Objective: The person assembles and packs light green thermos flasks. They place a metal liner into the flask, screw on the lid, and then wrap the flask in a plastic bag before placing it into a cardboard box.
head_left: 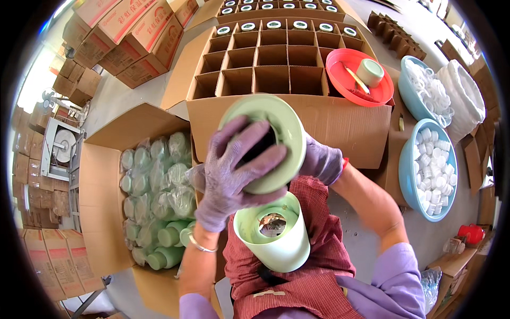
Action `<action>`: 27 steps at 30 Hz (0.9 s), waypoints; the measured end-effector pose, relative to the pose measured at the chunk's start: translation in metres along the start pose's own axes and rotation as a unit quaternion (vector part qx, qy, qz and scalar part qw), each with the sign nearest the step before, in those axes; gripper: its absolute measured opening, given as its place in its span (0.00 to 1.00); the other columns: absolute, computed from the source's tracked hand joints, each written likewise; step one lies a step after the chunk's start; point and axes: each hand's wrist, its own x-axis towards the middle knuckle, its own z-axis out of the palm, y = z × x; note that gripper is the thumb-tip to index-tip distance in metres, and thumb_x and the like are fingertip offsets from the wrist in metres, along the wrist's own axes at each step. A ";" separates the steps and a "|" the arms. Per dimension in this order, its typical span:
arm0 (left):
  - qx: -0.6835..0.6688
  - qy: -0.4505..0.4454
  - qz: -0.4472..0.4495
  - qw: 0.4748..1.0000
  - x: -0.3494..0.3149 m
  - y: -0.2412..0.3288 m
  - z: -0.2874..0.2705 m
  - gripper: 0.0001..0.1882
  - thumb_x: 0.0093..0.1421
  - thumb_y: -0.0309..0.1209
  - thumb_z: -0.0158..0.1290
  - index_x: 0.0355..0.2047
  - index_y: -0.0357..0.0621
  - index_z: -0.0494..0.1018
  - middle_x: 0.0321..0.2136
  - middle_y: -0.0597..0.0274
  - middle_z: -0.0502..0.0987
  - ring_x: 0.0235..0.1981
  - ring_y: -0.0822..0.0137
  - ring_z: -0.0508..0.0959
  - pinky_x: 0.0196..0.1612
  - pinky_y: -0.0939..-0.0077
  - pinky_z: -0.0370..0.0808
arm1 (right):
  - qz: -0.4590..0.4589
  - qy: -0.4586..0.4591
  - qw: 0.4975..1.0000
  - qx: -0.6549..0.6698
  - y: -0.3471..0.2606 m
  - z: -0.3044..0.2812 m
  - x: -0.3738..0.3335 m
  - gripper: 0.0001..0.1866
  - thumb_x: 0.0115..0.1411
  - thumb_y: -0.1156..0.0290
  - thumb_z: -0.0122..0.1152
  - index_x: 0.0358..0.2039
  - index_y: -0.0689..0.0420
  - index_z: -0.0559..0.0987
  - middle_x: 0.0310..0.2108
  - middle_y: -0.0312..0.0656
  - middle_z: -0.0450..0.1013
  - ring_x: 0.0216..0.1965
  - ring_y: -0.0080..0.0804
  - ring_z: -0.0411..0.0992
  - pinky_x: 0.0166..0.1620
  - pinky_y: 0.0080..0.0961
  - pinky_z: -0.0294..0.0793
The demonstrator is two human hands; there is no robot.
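Observation:
Both my hands wear greyish-purple gloves. Between them, raised above my lap, is a light-green round thermos part (289, 125) with a wide rim and a dark opening. My left hand (228, 170) grips it from the left, its fingers bent over the opening. At the part's right edge my right hand (323, 162) holds on, its fingertips hidden behind the part. Just below, a light-green cylindrical thermos shell (281, 250) rests on my lap, tilted, with its open end up. A shiny, mirror-like surface (272, 225) shows inside a round hole in it.
A divided carton (319, 127) stands ahead, white-lidded pieces in its far row. On its right corner sits a red basin (387, 64). Blue basins of white rings (425, 93) and white caps (434, 170) stand right. An open carton (103, 186) at left holds bagged green pieces.

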 end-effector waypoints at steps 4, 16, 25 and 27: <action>-0.161 -0.117 -0.045 0.979 -0.032 0.005 -0.026 0.32 0.51 0.55 0.62 0.52 0.52 0.78 0.54 0.56 0.75 0.56 0.46 0.72 0.59 0.52 0.69 | 0.176 -0.103 0.930 -0.307 -0.027 -0.014 -0.025 0.22 0.70 0.55 0.47 0.44 0.63 0.78 0.27 0.40 0.79 0.22 0.26 0.77 0.24 0.22 0.78; -0.293 -0.242 -0.139 0.915 -0.086 0.033 -0.021 0.36 0.60 0.62 0.49 0.55 0.45 0.75 0.53 0.53 0.74 0.55 0.43 0.70 0.59 0.51 0.67 | -0.065 -0.100 0.797 -0.592 0.028 0.026 -0.057 0.16 0.66 0.66 0.52 0.50 0.59 0.75 0.49 0.51 0.72 0.47 0.50 0.73 0.52 0.38 0.72; -0.455 0.113 -0.443 0.764 -0.107 0.089 0.008 0.21 0.63 0.32 0.54 0.52 0.31 0.70 0.55 0.48 0.69 0.58 0.54 0.69 0.62 0.60 0.66 | -0.121 -0.192 0.752 -0.619 -0.010 0.017 -0.100 0.39 0.61 0.43 0.57 0.61 0.61 0.68 0.59 0.56 0.65 0.56 0.55 0.67 0.58 0.43 0.67; -0.521 0.133 -0.511 0.671 -0.140 0.098 0.033 0.18 0.66 0.28 0.48 0.53 0.30 0.69 0.51 0.50 0.72 0.55 0.58 0.72 0.60 0.65 0.67 | -0.114 -0.133 0.694 -0.699 -0.031 0.031 -0.140 0.40 0.56 0.40 0.62 0.57 0.62 0.71 0.52 0.55 0.69 0.48 0.54 0.72 0.51 0.43 0.73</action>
